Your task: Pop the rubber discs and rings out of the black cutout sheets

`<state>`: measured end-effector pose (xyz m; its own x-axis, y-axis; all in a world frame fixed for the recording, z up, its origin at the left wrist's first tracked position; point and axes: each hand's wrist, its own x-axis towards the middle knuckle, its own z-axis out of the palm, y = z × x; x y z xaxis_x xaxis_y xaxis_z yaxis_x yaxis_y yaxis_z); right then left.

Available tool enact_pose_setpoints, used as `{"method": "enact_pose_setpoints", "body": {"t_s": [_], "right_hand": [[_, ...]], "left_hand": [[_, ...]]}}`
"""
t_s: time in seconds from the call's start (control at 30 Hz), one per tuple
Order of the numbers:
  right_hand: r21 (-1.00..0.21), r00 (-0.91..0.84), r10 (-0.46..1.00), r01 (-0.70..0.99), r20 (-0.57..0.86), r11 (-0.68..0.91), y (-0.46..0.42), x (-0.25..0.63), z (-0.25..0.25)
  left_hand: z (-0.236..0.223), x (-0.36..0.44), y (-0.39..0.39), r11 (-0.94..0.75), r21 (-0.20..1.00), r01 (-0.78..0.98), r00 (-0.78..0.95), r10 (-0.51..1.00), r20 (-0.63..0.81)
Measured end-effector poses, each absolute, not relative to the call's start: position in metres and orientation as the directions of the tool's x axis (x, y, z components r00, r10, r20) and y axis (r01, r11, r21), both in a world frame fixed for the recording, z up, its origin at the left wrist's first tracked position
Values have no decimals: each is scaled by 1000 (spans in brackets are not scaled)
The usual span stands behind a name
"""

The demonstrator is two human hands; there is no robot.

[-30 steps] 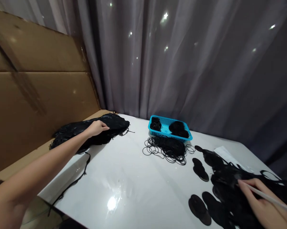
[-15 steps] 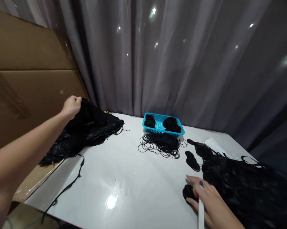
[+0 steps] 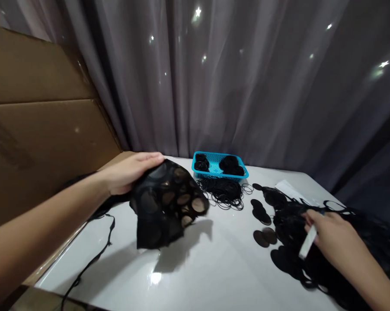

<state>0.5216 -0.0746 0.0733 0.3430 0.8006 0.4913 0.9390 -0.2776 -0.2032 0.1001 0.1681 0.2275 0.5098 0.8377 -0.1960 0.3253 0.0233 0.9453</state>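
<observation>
My left hand (image 3: 133,170) is closed on the upper edge of a thin black sheet (image 3: 149,224) patterned with round cut-outs, held up above the table. Some circles are see-through; others look still filled. At the right, my right hand (image 3: 331,229) is closed around a slim tool with a flat white end (image 3: 308,244); its kind cannot be made out. This hand is over a tangled heap of black perforated scraps (image 3: 360,259). Black discs lie left of the heap: an overlapping cluster (image 3: 260,212), a pair (image 3: 261,238) and a larger spread (image 3: 284,260).
A blue mesh basket (image 3: 214,172) with black bundles in two places stands at the back. Thin black rings (image 3: 225,192) are piled before it. A cardboard box (image 3: 42,142) rises at the left, a black strip (image 3: 94,257) trails nearby, and white paper (image 3: 292,192) lies at right.
My left hand has brought the black sheet rightward from the dark pile by the box to over the table. My right hand has left the near discs and moved right, onto the heap.
</observation>
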Motion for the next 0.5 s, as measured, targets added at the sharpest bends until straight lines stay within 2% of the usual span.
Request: {"method": "enact_pose_setpoints", "body": {"t_s": [0.07,0.1,0.17,0.23,0.27,0.33,0.4,0.47,0.5], "right_hand": [[-171,320,754,947,573,-273,-70,508,89],[-217,326,729,945,602,-243,-67,493,95],[-434,300,792,899,532,-48,-56,449,103],[-691,213,901,712,378,122,-41,403,102],[-775,149,933,607,327,175,-33,384,99],[-878,59,959,421,278,229,-16,357,90],[-927,15,974,309,226,211,-4,349,82],[-933,4,980,307,197,187,-1,353,80],[-921,-2,981,345,195,183,-4,358,81]], "left_hand": [[205,112,150,131,959,252,608,749,-262],[196,118,144,176,958,229,649,706,-284],[182,129,134,223,951,215,700,644,-309],[177,137,127,216,955,204,741,603,-295],[177,140,125,189,960,204,768,577,-277],[181,142,123,87,973,214,845,483,-229],[187,137,123,-94,965,247,902,387,-193],[190,125,125,-340,888,310,912,371,-176],[190,116,126,-458,814,359,895,416,-161]]}}
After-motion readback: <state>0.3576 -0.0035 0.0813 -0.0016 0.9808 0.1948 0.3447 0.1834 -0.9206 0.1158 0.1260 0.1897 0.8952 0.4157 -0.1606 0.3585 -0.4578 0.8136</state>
